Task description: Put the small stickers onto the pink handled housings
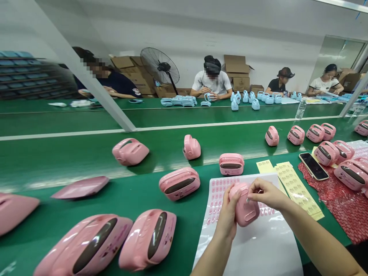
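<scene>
My left hand [228,212] is closed round a pink rounded plastic housing [243,214], held tilted above a white sheet. My right hand [263,193] is at the housing's right side, with thumb and forefinger pinched together close to its surface. A small pale spot shows at those fingertips; I cannot make out what it is. Under both hands lies the white sheet [238,253], with rows of small pink oval stickers [221,188] across its upper part. A pink handled device with a dark window [231,164] stands just beyond the sheet.
More pink devices [179,183] stand to the left and along the green conveyor belt [161,143]. At right are yellow sticker sheets [299,188], a phone [313,166] and red bubble wrap [342,207]. Several people work across the belt among blue devices [178,101]. A slanted white post [86,73] crosses the left.
</scene>
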Action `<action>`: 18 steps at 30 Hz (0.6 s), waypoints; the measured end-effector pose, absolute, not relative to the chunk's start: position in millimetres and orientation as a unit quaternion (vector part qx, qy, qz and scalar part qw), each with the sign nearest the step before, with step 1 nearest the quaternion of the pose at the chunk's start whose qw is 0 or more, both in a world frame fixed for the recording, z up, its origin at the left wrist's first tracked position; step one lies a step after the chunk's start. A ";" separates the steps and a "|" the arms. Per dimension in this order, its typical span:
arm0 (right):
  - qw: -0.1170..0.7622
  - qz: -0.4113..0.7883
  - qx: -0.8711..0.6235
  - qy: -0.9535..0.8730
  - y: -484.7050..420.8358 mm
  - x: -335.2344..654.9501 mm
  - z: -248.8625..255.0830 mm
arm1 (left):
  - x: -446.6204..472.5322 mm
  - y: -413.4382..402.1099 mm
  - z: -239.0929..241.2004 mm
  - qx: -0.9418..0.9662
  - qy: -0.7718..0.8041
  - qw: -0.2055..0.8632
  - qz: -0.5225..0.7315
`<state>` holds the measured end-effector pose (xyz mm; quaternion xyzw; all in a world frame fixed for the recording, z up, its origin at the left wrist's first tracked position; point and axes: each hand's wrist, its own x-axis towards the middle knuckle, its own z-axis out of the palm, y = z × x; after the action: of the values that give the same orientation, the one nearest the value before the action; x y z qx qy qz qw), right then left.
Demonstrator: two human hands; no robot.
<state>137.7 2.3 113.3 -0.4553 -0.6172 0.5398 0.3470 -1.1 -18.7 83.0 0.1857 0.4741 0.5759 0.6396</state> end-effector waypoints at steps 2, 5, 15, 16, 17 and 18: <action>0.338 0.535 -0.460 -0.623 3.7 136.7 111.4 | -0.1 -19.7 83.2 0.184 0.472 0.642 0.575; 0.334 0.534 -0.469 -0.619 5.4 136.7 110.8 | -0.1 -20.0 82.9 0.184 0.468 0.645 0.576; 0.339 0.511 -0.496 -0.615 4.0 135.7 106.2 | -0.3 -18.0 81.2 0.175 0.468 0.643 0.581; 0.339 0.506 -0.497 -0.618 4.1 135.1 105.6 | -0.3 -18.0 80.9 0.174 0.468 0.643 0.581; 0.341 0.500 -0.499 -0.620 4.0 134.4 104.9 | -0.3 -18.0 80.7 0.173 0.468 0.643 0.581; 0.342 0.494 -0.502 -0.622 3.8 133.5 104.2 | -0.3 -17.9 80.4 0.171 0.468 0.642 0.583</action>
<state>133.5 3.8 104.2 -0.5018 -0.6224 0.4936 0.3424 -0.3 -17.9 80.4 0.1712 0.4676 0.5825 0.6424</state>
